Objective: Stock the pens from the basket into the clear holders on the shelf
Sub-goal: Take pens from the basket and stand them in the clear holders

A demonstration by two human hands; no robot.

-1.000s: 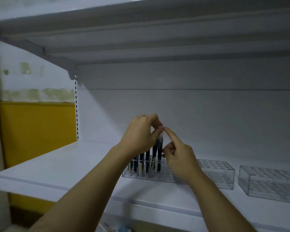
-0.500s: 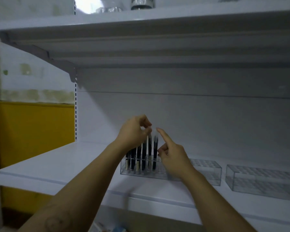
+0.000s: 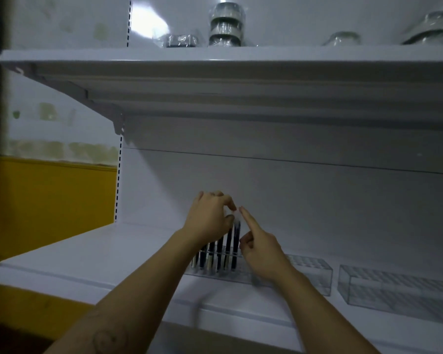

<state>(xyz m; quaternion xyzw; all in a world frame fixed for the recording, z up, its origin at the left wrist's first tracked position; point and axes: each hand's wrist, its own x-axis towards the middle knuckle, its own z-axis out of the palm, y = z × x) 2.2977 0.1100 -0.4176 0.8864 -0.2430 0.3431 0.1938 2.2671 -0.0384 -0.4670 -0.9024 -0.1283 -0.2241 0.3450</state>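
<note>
Several dark pens (image 3: 228,249) stand upright in the left end of a clear holder (image 3: 315,272) on the white shelf (image 3: 100,254). My left hand (image 3: 210,218) hovers over the pens, its thumb and fingertips pinched at the pale top of the rightmost pen. My right hand (image 3: 261,249) is just right of the pens, index finger stretched up toward that same pen top and the other fingers curled, holding nothing. The basket is out of view.
A second clear holder (image 3: 394,284) stands further right on the same shelf. An upper shelf (image 3: 241,62) hangs overhead, carrying wrapped stacked rolls (image 3: 226,24) and clear-wrapped items. A yellow wall (image 3: 51,200) lies to the left.
The view has tilted upward, showing the upper shelf's goods. Both hands stay over the pens; my right index finger has drawn slightly apart from the left fingertips.
</note>
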